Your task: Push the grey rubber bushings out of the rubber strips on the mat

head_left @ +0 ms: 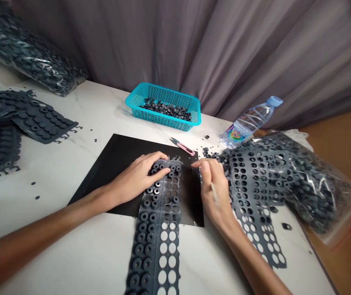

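Teal basket (163, 119) at the far edge of the desk (71, 246), centre: part filled with loose dark rings (166, 110). Clear plastic bag (323, 192) at the right edge, lying on its side, packed with dark rubber sheets. Second clear bag (30, 57) at the far left corner, likewise filled with dark rubber parts. Water bottle (251, 121) lying tilted just behind the right-hand bag, cap pointing away.

Black mat (117, 164) in the middle of the desk. Laid across it, running toward the near edge: rubber strip (158, 229), left rows full of rings, right rows mostly emptied to round holes. Left hand (138, 176) open and flat, fingers pressed on the far end of the strip. Right hand (214, 186) just beside the strip's right edge, fingers curled and pinched around a thin pale stick (215, 194).

Emptied punched sheets (255, 192) heaped right of the right hand, touching the bag. Pink cutter (182, 146) at the far edge of the mat, between basket and hands. Stacked full sheets (40, 119) at the left edge. Small dark scraps scattered about.

White marble-patterned desk top. Grey curtain (224, 49) hanging close behind the far edge.
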`<action>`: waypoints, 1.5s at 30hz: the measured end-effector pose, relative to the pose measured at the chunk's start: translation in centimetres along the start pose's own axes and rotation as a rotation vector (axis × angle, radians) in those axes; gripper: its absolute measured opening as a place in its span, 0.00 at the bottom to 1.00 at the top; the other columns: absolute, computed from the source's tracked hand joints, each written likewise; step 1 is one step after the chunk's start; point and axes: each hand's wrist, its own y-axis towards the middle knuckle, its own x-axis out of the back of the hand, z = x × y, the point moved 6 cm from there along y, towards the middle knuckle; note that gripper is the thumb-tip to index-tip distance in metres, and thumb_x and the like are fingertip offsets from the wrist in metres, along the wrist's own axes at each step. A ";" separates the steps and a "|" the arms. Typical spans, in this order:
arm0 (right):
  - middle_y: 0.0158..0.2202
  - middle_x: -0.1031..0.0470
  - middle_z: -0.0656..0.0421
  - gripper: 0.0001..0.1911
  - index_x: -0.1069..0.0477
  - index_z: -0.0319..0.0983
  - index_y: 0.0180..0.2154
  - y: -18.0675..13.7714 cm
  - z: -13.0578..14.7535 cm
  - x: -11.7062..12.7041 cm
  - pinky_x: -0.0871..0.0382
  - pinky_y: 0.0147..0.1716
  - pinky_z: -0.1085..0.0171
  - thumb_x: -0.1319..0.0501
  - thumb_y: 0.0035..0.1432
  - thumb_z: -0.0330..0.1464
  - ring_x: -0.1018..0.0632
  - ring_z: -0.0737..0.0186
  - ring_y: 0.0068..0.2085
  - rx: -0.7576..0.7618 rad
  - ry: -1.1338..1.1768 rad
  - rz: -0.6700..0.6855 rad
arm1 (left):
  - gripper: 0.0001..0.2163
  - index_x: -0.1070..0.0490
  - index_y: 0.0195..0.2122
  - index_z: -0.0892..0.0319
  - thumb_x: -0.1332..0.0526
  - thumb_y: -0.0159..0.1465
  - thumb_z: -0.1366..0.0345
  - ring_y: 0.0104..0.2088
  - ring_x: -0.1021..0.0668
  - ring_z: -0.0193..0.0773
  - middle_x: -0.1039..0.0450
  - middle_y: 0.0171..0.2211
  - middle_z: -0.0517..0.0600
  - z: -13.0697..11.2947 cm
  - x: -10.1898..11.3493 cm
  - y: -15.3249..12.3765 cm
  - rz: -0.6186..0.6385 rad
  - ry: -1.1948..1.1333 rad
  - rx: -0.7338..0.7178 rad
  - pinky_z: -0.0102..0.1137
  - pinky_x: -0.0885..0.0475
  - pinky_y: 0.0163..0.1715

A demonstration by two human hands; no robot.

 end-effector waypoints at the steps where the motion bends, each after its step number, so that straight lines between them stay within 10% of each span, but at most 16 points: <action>1: 0.42 0.25 0.55 0.24 0.27 0.44 0.39 0.0 0.1 0.4 0.36 0.51 0.54 0.56 0.77 0.47 0.27 0.53 0.46 0.009 0.027 -0.027 | 0.09 0.30 0.51 0.54 0.40 0.73 0.58 0.51 0.24 0.44 0.24 0.50 0.48 0.0 -0.1 -0.1 -0.013 0.073 -0.008 0.42 0.31 0.57; 6: 0.27 0.28 0.60 0.27 0.29 0.43 0.36 -0.1 -0.3 -0.3 0.32 0.31 0.61 0.55 0.75 0.52 0.28 0.60 0.28 -0.195 0.280 0.116 | 0.14 0.33 0.56 0.58 0.39 0.73 0.59 0.55 0.30 0.49 0.30 0.54 0.55 -1.0 0.4 -0.4 -0.163 0.365 -0.125 0.45 0.33 0.58; 13: 0.28 0.20 0.59 0.16 0.28 0.40 0.36 -0.2 -0.5 -2.5 0.24 0.31 0.65 0.30 0.62 0.44 0.18 0.60 0.28 -0.305 0.462 0.275 | 0.07 0.29 0.51 0.58 0.41 0.74 0.67 0.49 0.27 0.45 0.27 0.47 0.51 -2.0 -0.9 -0.5 0.033 0.343 -0.234 0.43 0.31 0.54; 45: 0.26 0.25 0.63 0.08 0.29 0.40 0.37 -1.0 -0.6 -4.8 0.29 0.25 0.68 0.38 0.68 0.37 0.24 0.66 0.24 -0.230 0.431 0.312 | 0.10 0.27 0.50 0.60 0.47 0.76 0.69 0.48 0.24 0.47 0.25 0.49 0.53 -2.3 -1.6 -0.3 0.069 0.477 -0.332 0.45 0.30 0.53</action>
